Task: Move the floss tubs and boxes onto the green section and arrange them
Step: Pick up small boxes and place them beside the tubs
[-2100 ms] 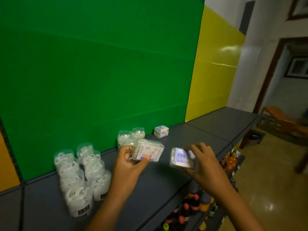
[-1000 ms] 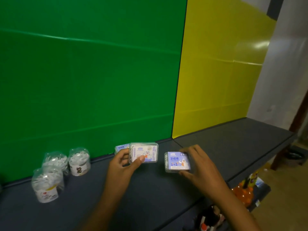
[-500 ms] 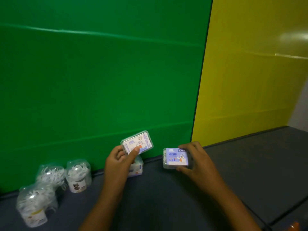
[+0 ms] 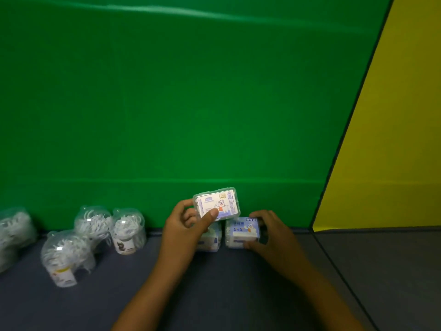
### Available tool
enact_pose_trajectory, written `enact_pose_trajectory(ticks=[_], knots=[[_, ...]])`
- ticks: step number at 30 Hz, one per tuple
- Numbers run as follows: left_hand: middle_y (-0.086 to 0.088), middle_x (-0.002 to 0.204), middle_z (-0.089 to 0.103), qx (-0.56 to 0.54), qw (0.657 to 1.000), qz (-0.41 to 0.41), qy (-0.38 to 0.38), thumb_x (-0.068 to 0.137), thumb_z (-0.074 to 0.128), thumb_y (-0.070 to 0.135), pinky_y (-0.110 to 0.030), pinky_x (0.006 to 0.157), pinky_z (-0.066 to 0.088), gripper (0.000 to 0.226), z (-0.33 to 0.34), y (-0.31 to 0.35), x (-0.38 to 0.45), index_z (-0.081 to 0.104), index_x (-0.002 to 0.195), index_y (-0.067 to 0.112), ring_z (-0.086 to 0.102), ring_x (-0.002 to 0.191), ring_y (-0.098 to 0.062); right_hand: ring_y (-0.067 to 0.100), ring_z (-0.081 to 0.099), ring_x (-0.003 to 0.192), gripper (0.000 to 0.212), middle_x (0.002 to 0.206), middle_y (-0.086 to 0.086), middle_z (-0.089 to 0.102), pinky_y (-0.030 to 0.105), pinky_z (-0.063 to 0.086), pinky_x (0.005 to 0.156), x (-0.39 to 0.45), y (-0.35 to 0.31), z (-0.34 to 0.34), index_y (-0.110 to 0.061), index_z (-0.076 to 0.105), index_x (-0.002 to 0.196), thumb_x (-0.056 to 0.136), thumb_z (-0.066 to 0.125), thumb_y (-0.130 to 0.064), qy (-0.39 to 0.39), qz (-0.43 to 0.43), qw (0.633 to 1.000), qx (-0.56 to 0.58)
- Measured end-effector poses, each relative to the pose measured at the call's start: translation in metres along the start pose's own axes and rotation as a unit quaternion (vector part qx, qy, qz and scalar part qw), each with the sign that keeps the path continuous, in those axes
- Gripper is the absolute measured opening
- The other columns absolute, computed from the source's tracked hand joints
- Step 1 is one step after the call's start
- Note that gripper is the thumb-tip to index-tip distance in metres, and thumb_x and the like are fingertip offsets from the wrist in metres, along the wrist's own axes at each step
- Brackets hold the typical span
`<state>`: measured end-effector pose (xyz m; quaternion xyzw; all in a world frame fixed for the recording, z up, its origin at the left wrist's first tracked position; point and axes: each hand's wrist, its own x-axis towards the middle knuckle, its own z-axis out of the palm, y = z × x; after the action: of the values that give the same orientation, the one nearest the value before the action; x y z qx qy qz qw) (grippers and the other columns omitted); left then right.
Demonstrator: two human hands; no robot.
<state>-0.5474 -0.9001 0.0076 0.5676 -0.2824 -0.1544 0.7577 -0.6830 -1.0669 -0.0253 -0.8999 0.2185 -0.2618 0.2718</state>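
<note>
My left hand (image 4: 188,225) pinches one floss box (image 4: 217,203); my right hand (image 4: 272,232) grips another (image 4: 242,232). A third box (image 4: 211,240) sits under my left thumb, and four tubs (image 4: 128,230) stand left of it.

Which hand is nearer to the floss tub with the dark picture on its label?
Left. The left hand, holding a floss box, is just right of that tub. The right hand is farther right, gripping another box on the shelf.

Yellow wall panel (image 4: 391,144) right; dark grey counter (image 4: 381,271).
</note>
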Motion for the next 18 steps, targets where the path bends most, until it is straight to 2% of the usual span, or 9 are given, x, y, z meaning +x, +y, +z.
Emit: enact_pose_trajectory(ticks=[4, 7, 9, 10, 13, 16, 18], knots=[[-0.009, 0.093, 0.074, 0.023, 1.000, 0.006, 0.012, 0.066, 0.075, 0.028, -0.043, 0.077, 0.049, 0.044, -0.014, -0.002, 0.002, 0.062, 0.102, 0.007, 0.064, 0.085, -0.027, -0.004, 0.060, 0.093, 0.055, 0.107, -0.014, 0.059, 0.021, 0.054, 0.079, 0.005, 0.005, 0.019, -0.032, 0.047, 0.114, 0.072, 0.083, -0.027, -0.014, 0.013, 0.998, 0.059], [-0.020, 0.097, 0.070, 0.026, 0.999, 0.003, 0.025, 0.068, 0.076, 0.032, -0.041, 0.073, 0.045, 0.048, -0.022, -0.004, 0.007, 0.061, 0.107, 0.010, 0.065, 0.085, -0.032, -0.005, 0.059, 0.095, 0.048, 0.110, -0.011, 0.058, 0.018, 0.054, 0.078, 0.008, 0.007, 0.028, -0.030, 0.049, 0.111, 0.075, 0.081, -0.025, -0.008, -0.005, 0.998, 0.062], [-0.029, 0.095, 0.065, 0.029, 0.999, 0.005, 0.025, 0.068, 0.077, 0.036, -0.040, 0.070, 0.043, 0.051, -0.027, -0.006, 0.008, 0.059, 0.113, 0.021, 0.061, 0.080, -0.030, -0.006, 0.058, 0.098, 0.047, 0.113, -0.010, 0.054, 0.015, 0.053, 0.078, 0.009, 0.008, 0.032, -0.028, 0.050, 0.112, 0.076, 0.081, -0.025, -0.005, -0.016, 0.998, 0.065], [-0.029, 0.091, 0.062, 0.033, 0.999, 0.006, 0.022, 0.069, 0.077, 0.038, -0.039, 0.069, 0.041, 0.052, -0.029, -0.006, 0.008, 0.058, 0.115, 0.029, 0.057, 0.078, -0.027, -0.006, 0.057, 0.100, 0.047, 0.114, -0.009, 0.052, 0.013, 0.052, 0.078, 0.009, 0.008, 0.033, -0.027, 0.050, 0.113, 0.076, 0.081, -0.025, -0.002, -0.022, 0.997, 0.068], [-0.013, 0.085, 0.055, 0.044, 0.999, 0.010, 0.000, 0.073, 0.079, 0.043, -0.039, 0.071, 0.040, 0.051, -0.032, -0.007, 0.008, 0.054, 0.118, 0.045, 0.050, 0.077, -0.023, -0.003, 0.056, 0.103, 0.048, 0.117, -0.009, 0.048, 0.014, 0.052, 0.081, 0.009, 0.006, 0.038, -0.028, 0.049, 0.115, 0.078, 0.079, -0.027, -0.002, -0.036, 0.997, 0.061], [-0.029, 0.083, 0.059, 0.045, 0.999, 0.007, -0.012, 0.068, 0.077, 0.050, -0.040, 0.071, 0.042, 0.054, -0.029, -0.007, 0.007, 0.056, 0.117, 0.043, 0.053, 0.079, -0.026, 0.001, 0.056, 0.106, 0.047, 0.117, -0.012, 0.047, 0.022, 0.054, 0.085, 0.007, 0.005, 0.039, -0.032, 0.047, 0.118, 0.080, 0.076, -0.032, -0.008, -0.040, 0.998, 0.042], [-0.030, 0.091, 0.064, 0.039, 0.999, 0.006, -0.013, 0.071, 0.080, 0.044, -0.039, 0.070, 0.046, 0.050, -0.026, -0.007, 0.006, 0.057, 0.115, 0.039, 0.059, 0.080, -0.027, 0.002, 0.055, 0.108, 0.047, 0.119, -0.012, 0.047, 0.022, 0.053, 0.087, 0.006, 0.004, 0.036, -0.032, 0.047, 0.119, 0.081, 0.075, -0.033, -0.015, -0.040, 0.998, 0.037]])
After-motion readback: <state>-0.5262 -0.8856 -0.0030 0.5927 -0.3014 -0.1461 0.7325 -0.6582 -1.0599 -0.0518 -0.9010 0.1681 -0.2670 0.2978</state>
